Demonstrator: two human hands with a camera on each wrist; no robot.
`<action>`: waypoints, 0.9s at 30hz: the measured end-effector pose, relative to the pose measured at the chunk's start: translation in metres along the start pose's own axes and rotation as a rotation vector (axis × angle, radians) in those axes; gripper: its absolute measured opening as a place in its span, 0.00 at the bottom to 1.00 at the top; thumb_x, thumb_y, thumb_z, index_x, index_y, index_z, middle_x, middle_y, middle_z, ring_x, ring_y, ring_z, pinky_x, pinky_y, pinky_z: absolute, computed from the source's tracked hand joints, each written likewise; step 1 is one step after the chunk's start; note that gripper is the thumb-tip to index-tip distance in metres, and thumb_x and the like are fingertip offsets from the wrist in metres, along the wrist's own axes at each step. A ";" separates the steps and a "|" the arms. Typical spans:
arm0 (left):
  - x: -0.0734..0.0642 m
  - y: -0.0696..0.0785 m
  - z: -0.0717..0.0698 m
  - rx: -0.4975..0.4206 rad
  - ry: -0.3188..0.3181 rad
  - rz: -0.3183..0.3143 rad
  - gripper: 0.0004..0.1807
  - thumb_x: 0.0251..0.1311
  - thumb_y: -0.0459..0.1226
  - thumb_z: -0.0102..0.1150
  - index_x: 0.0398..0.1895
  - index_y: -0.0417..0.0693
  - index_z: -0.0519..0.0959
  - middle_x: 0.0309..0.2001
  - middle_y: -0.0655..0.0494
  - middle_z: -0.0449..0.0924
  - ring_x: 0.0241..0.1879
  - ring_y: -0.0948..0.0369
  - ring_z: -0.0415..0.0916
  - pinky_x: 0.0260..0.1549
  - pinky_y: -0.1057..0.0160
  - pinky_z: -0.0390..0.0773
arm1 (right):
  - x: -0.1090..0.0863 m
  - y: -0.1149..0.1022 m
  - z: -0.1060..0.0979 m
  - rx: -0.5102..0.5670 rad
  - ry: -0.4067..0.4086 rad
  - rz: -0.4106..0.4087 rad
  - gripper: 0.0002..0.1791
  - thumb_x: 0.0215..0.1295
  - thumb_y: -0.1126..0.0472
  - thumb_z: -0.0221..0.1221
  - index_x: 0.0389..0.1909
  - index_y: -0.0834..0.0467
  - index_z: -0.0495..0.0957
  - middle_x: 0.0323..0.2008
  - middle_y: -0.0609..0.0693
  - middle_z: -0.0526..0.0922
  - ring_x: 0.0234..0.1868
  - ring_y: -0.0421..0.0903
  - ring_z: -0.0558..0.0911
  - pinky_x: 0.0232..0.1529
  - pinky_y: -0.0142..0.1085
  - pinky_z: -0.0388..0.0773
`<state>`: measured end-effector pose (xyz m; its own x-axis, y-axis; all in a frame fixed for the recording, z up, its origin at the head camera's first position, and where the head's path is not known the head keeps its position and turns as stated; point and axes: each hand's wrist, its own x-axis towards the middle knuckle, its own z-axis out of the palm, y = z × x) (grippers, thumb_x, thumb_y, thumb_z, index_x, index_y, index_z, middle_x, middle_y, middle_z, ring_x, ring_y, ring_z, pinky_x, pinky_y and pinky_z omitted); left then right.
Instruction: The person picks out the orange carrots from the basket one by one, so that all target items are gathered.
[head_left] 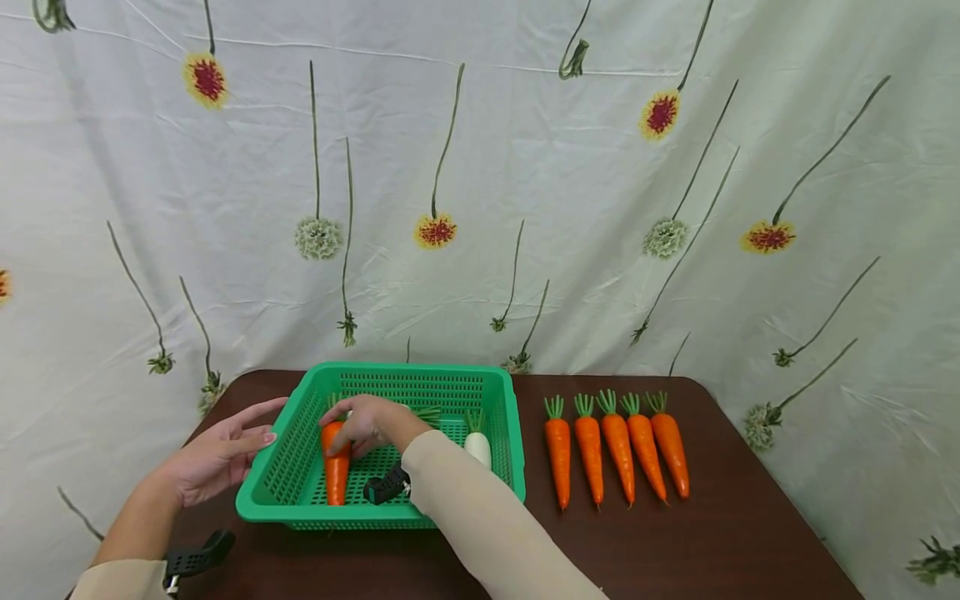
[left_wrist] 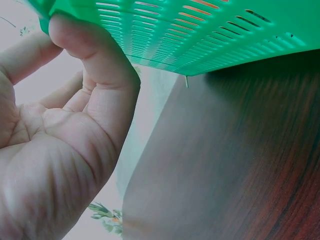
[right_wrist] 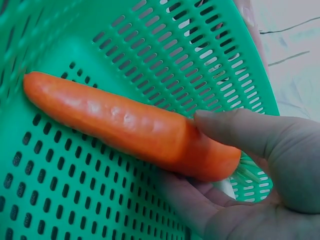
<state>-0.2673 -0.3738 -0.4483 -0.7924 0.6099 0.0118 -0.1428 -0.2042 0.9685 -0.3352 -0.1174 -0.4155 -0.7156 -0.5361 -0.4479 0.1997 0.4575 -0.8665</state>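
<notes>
My right hand [head_left: 367,425] reaches into a green slotted plastic basket [head_left: 513,433] and grips a carrot [right_wrist: 115,117]. The thumb lies on one side of its thick leafy end, the fingers on the other. The carrot's tapered end points toward the basket's near side. At the basket's left side, my left hand [head_left: 217,454] touches the outer rim with thumb and fingertips, its fingers fairly straight. A white radish [head_left: 477,448] with green stems lies at the right inside the basket. More green stems [head_left: 429,414] show behind the right hand, which hides what they belong to.
Several carrots [head_left: 617,442] lie side by side on the dark wooden table [head_left: 720,533], right of the basket, tops toward the back. A white flowered cloth [head_left: 480,150] hangs behind the table.
</notes>
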 end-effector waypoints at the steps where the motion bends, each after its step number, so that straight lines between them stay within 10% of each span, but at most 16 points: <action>1: 0.000 0.000 0.000 0.002 0.003 0.000 0.30 0.82 0.29 0.33 0.78 0.66 0.52 0.62 0.56 0.80 0.58 0.52 0.84 0.55 0.48 0.84 | 0.000 0.000 0.000 0.001 0.005 -0.002 0.24 0.58 0.78 0.67 0.53 0.54 0.84 0.44 0.57 0.79 0.41 0.59 0.85 0.55 0.56 0.85; 27: 0.000 -0.001 0.002 0.012 0.022 0.008 0.30 0.81 0.28 0.34 0.77 0.68 0.56 0.61 0.54 0.82 0.56 0.53 0.85 0.54 0.48 0.85 | -0.008 0.006 -0.013 0.099 0.100 -0.086 0.28 0.56 0.82 0.66 0.55 0.57 0.83 0.41 0.58 0.81 0.39 0.61 0.87 0.55 0.61 0.83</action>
<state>-0.2661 -0.3719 -0.4483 -0.8063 0.5913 0.0147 -0.1290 -0.2000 0.9713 -0.3365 -0.1009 -0.4144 -0.7951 -0.4942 -0.3515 0.1964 0.3386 -0.9202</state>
